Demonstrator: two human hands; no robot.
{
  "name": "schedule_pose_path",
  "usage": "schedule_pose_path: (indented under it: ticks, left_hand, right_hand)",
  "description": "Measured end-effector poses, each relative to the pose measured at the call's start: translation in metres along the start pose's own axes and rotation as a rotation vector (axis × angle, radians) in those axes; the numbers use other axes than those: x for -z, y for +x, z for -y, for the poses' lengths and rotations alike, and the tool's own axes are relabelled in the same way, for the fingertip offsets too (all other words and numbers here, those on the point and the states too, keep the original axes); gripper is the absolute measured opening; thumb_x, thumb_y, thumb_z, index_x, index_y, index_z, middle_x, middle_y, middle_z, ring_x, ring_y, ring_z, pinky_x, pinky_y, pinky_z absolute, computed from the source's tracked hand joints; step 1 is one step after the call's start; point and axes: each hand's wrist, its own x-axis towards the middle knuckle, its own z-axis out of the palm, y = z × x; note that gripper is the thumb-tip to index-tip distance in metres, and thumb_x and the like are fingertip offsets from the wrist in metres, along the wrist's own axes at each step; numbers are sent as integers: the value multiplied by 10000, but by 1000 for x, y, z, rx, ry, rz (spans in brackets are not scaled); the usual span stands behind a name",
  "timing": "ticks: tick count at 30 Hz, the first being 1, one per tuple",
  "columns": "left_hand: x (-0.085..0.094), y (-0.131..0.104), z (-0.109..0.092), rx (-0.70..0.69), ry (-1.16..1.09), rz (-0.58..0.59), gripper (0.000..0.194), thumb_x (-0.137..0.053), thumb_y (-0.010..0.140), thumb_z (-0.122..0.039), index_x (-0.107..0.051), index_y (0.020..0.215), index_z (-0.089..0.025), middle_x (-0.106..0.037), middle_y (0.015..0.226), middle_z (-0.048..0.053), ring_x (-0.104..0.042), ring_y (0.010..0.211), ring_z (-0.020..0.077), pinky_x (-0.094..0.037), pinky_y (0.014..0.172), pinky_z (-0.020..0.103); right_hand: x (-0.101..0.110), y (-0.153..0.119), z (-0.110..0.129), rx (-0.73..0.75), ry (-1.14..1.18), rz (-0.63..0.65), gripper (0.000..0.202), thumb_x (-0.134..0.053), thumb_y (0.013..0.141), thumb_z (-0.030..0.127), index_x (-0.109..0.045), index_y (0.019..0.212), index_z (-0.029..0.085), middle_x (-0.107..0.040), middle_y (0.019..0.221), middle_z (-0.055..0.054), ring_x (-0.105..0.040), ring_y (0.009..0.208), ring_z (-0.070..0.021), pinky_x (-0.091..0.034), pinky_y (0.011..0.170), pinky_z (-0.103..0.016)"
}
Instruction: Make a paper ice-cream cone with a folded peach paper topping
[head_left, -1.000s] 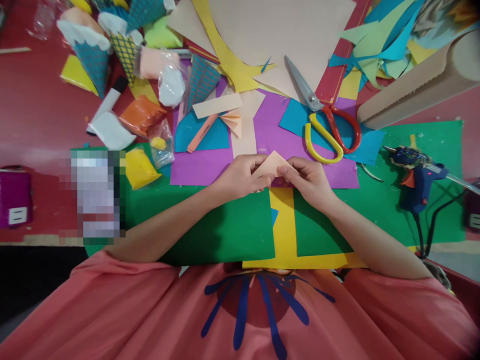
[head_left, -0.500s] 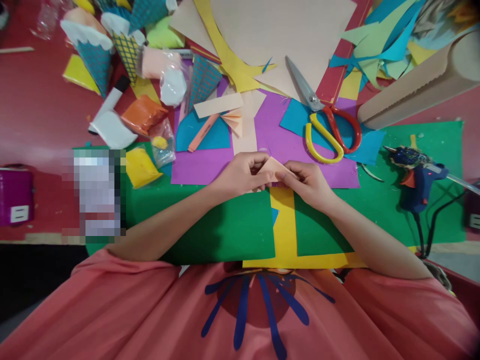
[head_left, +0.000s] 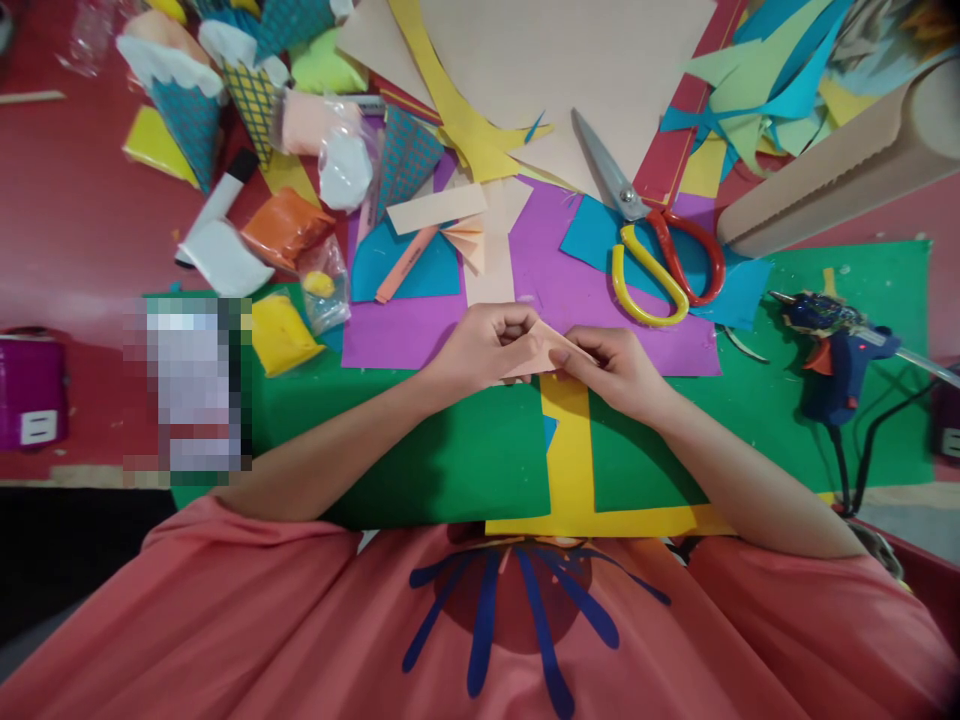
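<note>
On the red table [head_left: 45, 235], your green sheets [head_left: 420, 450] lie nearest you, a yellow strip [head_left: 568, 455] showing between them. Big beige sheet [head_left: 555, 70] at the far side. Purple sheet [head_left: 555, 270] sits just beyond your hands. Beige roll [head_left: 832, 170] off to your right. Scissors [head_left: 634, 205], blades together, handles partly over a blue piece [head_left: 589, 235]. Glue gun [head_left: 844, 365] rests on the green at far right, well apart from your fingers. Your left hand [head_left: 491, 350] and right hand [head_left: 619, 370] both pinch one small peach paper piece [head_left: 547, 345], thumbs on top, above the near edge of the purple. Peach marker [head_left: 407, 265] and small fanned piece [head_left: 469, 240] lie beyond your left hand.
</note>
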Motion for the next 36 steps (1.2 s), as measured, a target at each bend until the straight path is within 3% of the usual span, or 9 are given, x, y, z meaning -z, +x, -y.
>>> schedule_pose_path:
  ticks: [7, 13, 36]
  left_hand:
    - [1, -1, -2, -30, 75, 1, 152, -467, 724, -208, -498, 579, -175, -524, 439, -45, -543, 379, 84, -335, 320, 152]
    - [2, 2, 4, -187, 135, -101, 99, -503, 670, -217, -518, 582, -176, -431, 459, -63, -387, 396, 42, -254, 368, 163]
    - [1, 2, 4, -207, 213, -128, 184, -425, 672, -263, -502, 535, -166, -436, 503, -37, -383, 491, 63, -298, 462, 199]
  right_hand:
    - [1, 0, 0, -4, 6, 29, 385, -496, 906, 402, -454, 600, 172, -332, 541, 61, -283, 497, -57, -208, 483, -243]
    - [2, 0, 0, 0, 46, 63, 360, -493, 904, 397, -502, 631, 163, -345, 542, 59, -293, 499, -57, -221, 481, -236]
    - [2, 0, -1, 19, 1, 74, 343, -508, 896, 350, -474, 611, 164, -308, 535, 69, -260, 495, -50, -199, 485, -248]
